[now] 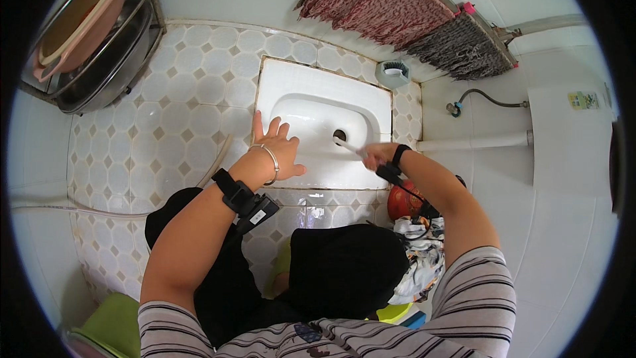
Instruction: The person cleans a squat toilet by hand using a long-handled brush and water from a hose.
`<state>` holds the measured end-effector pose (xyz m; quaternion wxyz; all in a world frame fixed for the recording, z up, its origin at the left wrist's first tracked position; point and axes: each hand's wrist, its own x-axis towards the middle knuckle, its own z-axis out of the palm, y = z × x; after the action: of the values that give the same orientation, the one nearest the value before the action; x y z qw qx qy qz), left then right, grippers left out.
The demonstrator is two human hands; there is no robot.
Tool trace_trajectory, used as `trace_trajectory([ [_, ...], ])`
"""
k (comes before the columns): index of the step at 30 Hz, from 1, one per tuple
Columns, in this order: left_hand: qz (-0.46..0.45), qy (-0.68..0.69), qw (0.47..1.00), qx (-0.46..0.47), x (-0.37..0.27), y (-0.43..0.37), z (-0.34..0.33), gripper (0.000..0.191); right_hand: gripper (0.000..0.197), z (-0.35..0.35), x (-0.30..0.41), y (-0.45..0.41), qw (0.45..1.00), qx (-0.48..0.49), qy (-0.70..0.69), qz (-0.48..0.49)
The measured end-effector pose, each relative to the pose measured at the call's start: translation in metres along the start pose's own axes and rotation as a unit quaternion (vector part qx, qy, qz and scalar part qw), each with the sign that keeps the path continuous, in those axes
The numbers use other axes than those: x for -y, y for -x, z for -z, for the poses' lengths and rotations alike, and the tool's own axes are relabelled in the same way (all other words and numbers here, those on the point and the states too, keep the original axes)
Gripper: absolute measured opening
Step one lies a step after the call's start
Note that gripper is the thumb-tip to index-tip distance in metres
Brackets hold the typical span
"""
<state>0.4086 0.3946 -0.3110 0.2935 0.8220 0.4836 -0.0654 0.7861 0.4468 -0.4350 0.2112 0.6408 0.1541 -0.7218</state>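
A white ceramic squat toilet (318, 166) is set in the tiled floor before me. My left hand (276, 151), fingers spread, is over its left front rim and holds nothing; I cannot tell whether it touches the ceramic. A metal bangle (274, 159) and a black strap with a device (243, 199) are on that arm. My right hand (378, 155) grips a slim white handle (349, 146), blurred, whose far end points at the dark drain hole (340, 136). Whether a brush head sits at that end cannot be seen.
A pale plastic holder (393, 74) stands at the far right corner. Red and grey mop heads (382, 0) hang above. Basins (107, 54) fill a rack at left. A hose (216, 161) crosses the floor. Near my right arm lie a red round object (402, 201) and patterned cloth (420, 258).
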Motion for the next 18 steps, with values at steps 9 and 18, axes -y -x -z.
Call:
trace_trajectory([
  [9,-0.037,0.074,0.996,0.013,-0.023,-0.027,-0.009,0.049,0.038,-0.047,-0.008,0.039,0.873,-0.258,0.412,0.036],
  [18,0.085,0.651,0.719,0.227,-0.131,-0.113,-0.101,0.038,0.020,-0.061,-0.031,0.057,0.962,-0.145,-0.124,0.193],
])
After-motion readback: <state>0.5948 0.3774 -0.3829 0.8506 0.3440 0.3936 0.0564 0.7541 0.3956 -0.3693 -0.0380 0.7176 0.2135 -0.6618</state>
